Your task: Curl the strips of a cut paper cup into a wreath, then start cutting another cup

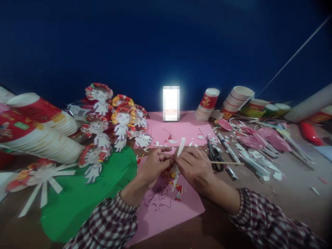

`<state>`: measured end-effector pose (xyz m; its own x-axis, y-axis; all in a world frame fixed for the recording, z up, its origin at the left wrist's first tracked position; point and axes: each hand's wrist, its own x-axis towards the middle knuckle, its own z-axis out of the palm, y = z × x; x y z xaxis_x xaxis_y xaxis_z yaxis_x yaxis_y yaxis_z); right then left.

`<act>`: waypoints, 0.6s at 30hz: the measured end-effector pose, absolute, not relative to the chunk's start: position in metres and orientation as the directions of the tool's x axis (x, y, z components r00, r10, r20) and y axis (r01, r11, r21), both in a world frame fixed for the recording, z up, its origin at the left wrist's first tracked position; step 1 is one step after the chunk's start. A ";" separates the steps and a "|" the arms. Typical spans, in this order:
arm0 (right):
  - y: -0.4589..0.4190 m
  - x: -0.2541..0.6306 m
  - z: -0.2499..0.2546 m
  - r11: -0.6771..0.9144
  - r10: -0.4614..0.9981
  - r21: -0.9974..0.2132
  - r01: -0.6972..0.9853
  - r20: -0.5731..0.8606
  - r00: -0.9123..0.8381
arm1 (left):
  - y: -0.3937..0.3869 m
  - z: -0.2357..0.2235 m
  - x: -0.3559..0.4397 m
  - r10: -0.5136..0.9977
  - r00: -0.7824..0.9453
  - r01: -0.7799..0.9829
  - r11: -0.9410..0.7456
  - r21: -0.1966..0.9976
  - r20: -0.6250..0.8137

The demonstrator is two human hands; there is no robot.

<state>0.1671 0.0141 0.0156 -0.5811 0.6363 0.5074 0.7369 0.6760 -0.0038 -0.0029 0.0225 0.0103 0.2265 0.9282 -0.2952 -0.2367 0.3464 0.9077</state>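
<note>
My left hand (155,166) and my right hand (195,167) meet above a pink sheet (166,221) with black scribbles. Their fingertips pinch a paper cup cut into strips; one white strip (181,146) sticks up between them. Red and yellow printed strip ends (178,193) hang below, and the cup's base is mostly hidden by my fingers. From behind my right hand a thin wooden stick (228,162) points right; whether the hand grips it, I cannot tell. Black scissors (215,157) lie just beyond that hand.
Cut-out paper dolls with curled hair (121,122) stand at left, near stacked paper cups (49,141) and a green sheet (77,204). A strip-cut cup (44,176) lies there. A bright blurred screen (171,103) stands behind. Pens (229,148), scraps and more cups (237,100) fill the right.
</note>
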 end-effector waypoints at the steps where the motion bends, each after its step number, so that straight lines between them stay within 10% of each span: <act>1: 0.014 0.167 0.015 0.677 0.636 -0.003 0.736 0.505 -0.583 | 0.023 0.010 -0.003 0.927 0.227 -0.230 0.349 0.908 -0.299; 18: 0.016 0.168 0.011 0.676 0.641 -0.038 0.736 0.523 -0.562 | 0.024 0.004 -0.003 0.916 0.204 -0.248 0.389 0.887 -0.345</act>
<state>0.1675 0.0157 0.0109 -0.5621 0.6409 0.5228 0.7359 0.6761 -0.0376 -0.0032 0.0242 0.0042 0.2040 0.9163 -0.3447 -0.2476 0.3889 0.8874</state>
